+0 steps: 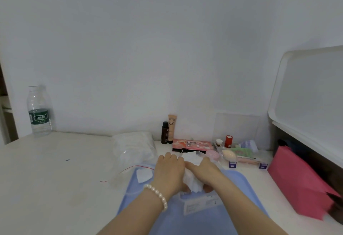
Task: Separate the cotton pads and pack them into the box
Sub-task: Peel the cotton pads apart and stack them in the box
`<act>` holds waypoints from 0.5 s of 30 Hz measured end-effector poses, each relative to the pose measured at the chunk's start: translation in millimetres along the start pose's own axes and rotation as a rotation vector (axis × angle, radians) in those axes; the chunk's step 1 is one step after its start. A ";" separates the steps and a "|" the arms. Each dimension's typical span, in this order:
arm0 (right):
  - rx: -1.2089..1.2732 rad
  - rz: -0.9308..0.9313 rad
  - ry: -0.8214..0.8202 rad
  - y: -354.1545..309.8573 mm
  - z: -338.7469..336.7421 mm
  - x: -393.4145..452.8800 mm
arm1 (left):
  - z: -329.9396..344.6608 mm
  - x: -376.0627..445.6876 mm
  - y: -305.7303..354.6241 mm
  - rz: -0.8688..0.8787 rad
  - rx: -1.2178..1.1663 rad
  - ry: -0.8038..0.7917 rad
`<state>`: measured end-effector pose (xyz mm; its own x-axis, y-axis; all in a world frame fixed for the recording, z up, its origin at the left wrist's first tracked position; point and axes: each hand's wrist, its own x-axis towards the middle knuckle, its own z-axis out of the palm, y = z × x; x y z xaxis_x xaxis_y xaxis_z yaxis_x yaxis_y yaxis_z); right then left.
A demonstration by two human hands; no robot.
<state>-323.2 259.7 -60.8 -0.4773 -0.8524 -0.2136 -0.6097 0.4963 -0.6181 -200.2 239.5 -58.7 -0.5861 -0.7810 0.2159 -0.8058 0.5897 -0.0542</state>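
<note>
I see my left hand (169,171) and right hand (204,172) gripping a wad of cotton pads (192,181) (fingers curled round it) above the clear box (201,202) on the blue tray (239,182).

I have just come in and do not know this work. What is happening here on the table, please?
A person is handling a stack of white cotton pads with both hands over a blue tray. The left hand and the right hand grip the stack from either side, just above a small white box that lies on the tray. One loose pad lies on the tray's left part, beside a clear plastic bag that holds more white pads. Cosmetics stand along the wall behind.
</note>
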 end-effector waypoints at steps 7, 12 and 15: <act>0.121 -0.092 -0.162 8.3 -2.5 -1.7 | 5.8 10.2 -9.8 0.003 -0.210 -0.167; 0.146 -0.116 -0.192 7.3 2.6 -1.0 | 7.0 9.2 -8.3 0.034 -0.248 -0.164; 0.106 -0.099 -0.194 10.9 -2.3 -4.5 | 6.6 10.9 -5.8 0.063 -0.246 -0.168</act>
<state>-329.1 269.4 -64.8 -0.2814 -0.9168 -0.2832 -0.5730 0.3973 -0.7168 -202.5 226.2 -62.4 -0.6565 -0.7523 0.0544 -0.7347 0.6541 0.1799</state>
